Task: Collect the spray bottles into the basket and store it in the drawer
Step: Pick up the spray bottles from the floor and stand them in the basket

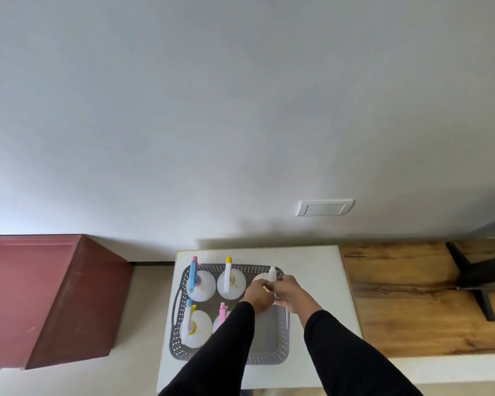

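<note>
A white-nozzled round spray bottle (271,277) stands in the grey perforated plastic basket (280,342) (back corner), both hands' fingers (277,281) closed around it.

This looks like a room in a home. A plain pale wall (240,110) is seen across most of the view, and a white switch plate (325,207) is set low on it. A small white bench (326,270) is placed against the wall. Beside it, on the right, a brown wooden top (412,295) with dark grain is seen, and a dark red cabinet (40,295) is seen on the left. A grey plastic basket (269,358) of household spray bottles (200,287) is kept on the bench.
</note>
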